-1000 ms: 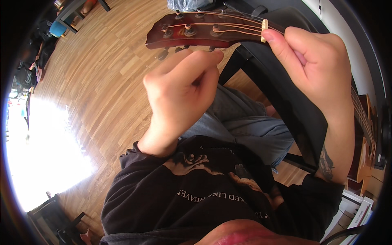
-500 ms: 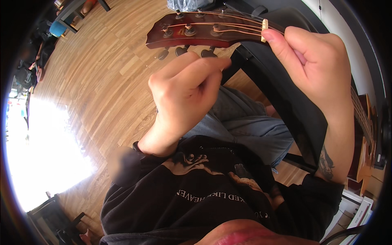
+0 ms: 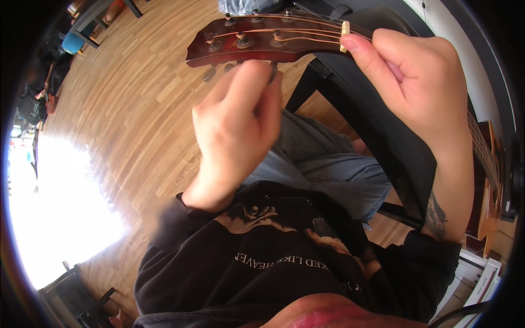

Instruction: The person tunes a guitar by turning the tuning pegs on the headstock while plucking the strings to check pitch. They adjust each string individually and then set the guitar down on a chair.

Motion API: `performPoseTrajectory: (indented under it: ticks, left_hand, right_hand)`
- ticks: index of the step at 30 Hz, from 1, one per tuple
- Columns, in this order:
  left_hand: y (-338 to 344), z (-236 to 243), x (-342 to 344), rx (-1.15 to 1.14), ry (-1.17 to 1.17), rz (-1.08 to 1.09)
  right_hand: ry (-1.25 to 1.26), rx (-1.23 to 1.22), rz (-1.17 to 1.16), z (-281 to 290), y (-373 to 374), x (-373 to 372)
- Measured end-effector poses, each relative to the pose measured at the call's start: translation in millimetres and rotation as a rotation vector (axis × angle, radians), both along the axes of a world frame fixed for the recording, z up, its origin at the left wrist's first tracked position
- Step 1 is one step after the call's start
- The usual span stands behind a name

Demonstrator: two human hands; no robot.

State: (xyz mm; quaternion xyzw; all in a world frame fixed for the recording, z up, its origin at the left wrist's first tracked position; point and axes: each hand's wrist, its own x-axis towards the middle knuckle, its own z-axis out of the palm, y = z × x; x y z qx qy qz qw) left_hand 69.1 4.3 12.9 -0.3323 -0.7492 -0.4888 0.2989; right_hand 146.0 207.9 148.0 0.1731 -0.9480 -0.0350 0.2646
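A dark red-brown guitar headstock (image 3: 235, 46) points left at the top of the view, with copper-coloured strings running over its pale nut (image 3: 344, 36). My right hand (image 3: 410, 82) is closed around the guitar neck just beside the nut, its thumb resting at the nut's edge. Below the headstock, my left hand (image 3: 235, 120) has its fingers pinched at a tuning peg (image 3: 272, 74) on the near edge, mostly covered by the fingers. Another tuning peg (image 3: 209, 73) shows free to its left. Strings wind around several posts on the headstock's face.
A black bench-like piece (image 3: 372, 115) stands under the neck, beside my jeans-covered legs (image 3: 322, 158). At the far right leans another guitar (image 3: 486, 180). Clear plastic wrapping (image 3: 246, 6) lies beyond the headstock. Bright light falls on the wooden floor (image 3: 136, 109) at left.
My left hand has turned at the wrist, its fingertips swinging from pointing right to pointing up at the peg. The headstock and right hand have shifted slightly left.
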Motion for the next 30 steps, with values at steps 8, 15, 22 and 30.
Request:
performPoseTrajectory:
  ticks: [8, 15, 22, 30]
  left_hand:
    - [-22, 18, 6, 0.101, -0.473, -0.247]
    - [-6, 14, 10, 0.286, -0.675, -0.345]
    - [-6, 13, -1, 0.062, 0.157, 0.003]
    - [-13, 4, -15, -0.459, 0.288, -0.322]
  right_hand:
    - [-0.015, 0.010, -0.023, -1, 2, 1]
    - [-0.058, -0.046, -0.074, -2, 1, 2]
    - [-0.074, -0.055, -0.077, 0, 0, 3]
    - [-0.063, -0.045, -0.059, 2, 4, 0]
